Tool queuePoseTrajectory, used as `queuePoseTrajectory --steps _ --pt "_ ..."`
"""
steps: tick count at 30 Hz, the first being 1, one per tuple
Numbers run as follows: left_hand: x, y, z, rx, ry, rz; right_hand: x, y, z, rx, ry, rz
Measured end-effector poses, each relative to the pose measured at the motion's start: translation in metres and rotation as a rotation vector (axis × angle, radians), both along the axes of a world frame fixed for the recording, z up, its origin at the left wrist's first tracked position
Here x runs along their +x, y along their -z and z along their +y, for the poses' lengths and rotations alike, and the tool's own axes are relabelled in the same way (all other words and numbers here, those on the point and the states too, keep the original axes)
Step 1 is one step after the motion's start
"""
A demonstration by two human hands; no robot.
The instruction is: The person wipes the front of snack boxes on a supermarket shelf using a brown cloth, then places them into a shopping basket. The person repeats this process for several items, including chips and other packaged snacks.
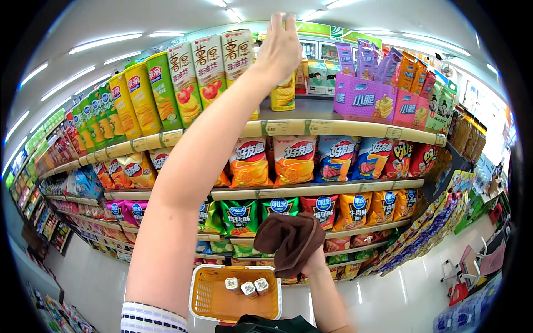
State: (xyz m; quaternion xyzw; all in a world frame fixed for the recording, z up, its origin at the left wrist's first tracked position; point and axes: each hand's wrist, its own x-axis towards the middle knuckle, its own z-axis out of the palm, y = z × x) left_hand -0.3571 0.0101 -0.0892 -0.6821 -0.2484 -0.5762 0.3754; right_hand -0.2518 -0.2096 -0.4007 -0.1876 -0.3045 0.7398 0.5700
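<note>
My left hand (281, 50) is raised over the top shelf, fingers pointing up, in front of a yellow-based chip carton (283, 98). The hand hides the carton's upper part, so I cannot tell whether it grips it. Just left stand tall potato-crisp cartons (236, 54) with tomato pictures. My right hand (314, 262) holds a crumpled brown cloth (291, 241) in front of the lower shelves. Beneath, a yellow plastic basket (216, 310) with a white rim contains three small upright cartons (248, 289).
The top shelf edge (316, 128) carries price tags. Purple snack boxes (364, 99) stand right of my left hand. Bagged chips (250, 164) line the tiers below. A slanted rack of snack packets (410, 237) and a pink-seated chair (468, 266) are at the right.
</note>
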Motion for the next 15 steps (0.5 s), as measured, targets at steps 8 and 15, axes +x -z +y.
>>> queuePoseTrajectory --steps 8,15 --pt "0.037 -0.009 0.039 -0.618 -0.454 -0.114 0.047 0.03 0.001 0.109 -0.091 0.205" --pt "0.004 0.01 -0.02 -0.181 -0.022 -0.126 0.029 0.006 -0.012 0.073 0.021 0.153"
